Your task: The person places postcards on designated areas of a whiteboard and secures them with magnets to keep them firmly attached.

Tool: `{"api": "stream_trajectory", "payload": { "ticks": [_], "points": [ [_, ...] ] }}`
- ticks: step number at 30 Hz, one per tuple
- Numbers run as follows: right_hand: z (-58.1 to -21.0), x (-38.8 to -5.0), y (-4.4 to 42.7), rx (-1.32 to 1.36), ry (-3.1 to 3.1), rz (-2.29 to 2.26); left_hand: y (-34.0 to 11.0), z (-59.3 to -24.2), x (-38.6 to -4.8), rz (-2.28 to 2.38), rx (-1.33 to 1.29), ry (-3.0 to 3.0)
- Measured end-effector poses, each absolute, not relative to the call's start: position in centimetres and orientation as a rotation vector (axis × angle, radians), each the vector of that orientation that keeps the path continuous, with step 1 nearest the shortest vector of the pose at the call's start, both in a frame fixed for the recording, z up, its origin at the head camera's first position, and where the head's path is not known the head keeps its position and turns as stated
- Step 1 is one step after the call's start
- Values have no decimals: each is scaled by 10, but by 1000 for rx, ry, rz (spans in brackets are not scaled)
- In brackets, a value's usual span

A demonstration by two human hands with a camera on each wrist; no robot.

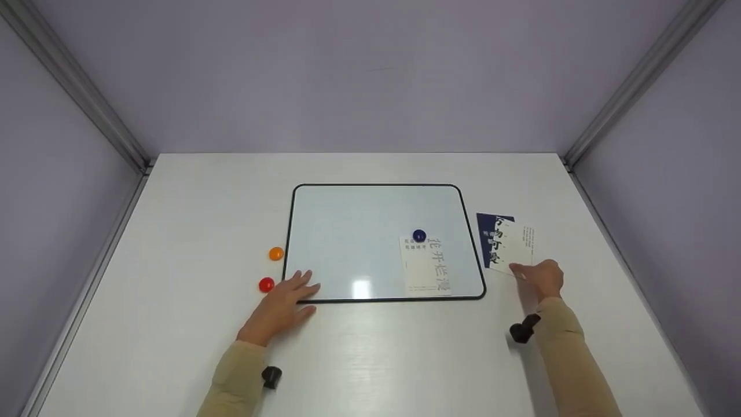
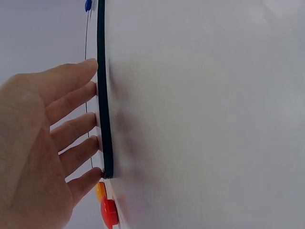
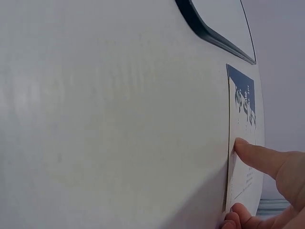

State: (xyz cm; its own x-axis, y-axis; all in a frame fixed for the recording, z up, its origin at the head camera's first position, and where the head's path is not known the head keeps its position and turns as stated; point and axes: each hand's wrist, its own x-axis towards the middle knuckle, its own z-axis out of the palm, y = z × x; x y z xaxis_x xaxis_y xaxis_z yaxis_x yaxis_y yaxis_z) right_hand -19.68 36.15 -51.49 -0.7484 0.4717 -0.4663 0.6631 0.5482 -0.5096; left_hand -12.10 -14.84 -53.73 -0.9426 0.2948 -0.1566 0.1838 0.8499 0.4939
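A whiteboard [image 1: 347, 243] with a black rim lies flat on the table. My left hand [image 1: 278, 313] rests on its near left corner, fingers spread and straight; the left wrist view shows the fingertips along the rim. To the right of the board, my right hand [image 1: 544, 278] pinches the near edge of a white card [image 1: 515, 243] with dark Chinese characters. In the right wrist view the thumb [image 3: 259, 155] presses on its face and the fingers are at its edge. Beneath it, a navy card [image 1: 485, 223] is partly covered.
On the board's right part lies another white card [image 1: 419, 269], with a dark blue round magnet [image 1: 419, 236] at its top edge. Left of the board sit an orange magnet [image 1: 276, 253] and a red magnet [image 1: 266, 284]. Walls enclose the table [image 1: 370, 359] at the back and sides.
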Motion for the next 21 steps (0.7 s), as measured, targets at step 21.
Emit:
{"api": "stream_trajectory", "payload": {
  "ticks": [21],
  "points": [
    [-519, -201, 367, 1087, 2444, -1172, -150, -538, -122, 732, 412, 2810]
  ]
}}
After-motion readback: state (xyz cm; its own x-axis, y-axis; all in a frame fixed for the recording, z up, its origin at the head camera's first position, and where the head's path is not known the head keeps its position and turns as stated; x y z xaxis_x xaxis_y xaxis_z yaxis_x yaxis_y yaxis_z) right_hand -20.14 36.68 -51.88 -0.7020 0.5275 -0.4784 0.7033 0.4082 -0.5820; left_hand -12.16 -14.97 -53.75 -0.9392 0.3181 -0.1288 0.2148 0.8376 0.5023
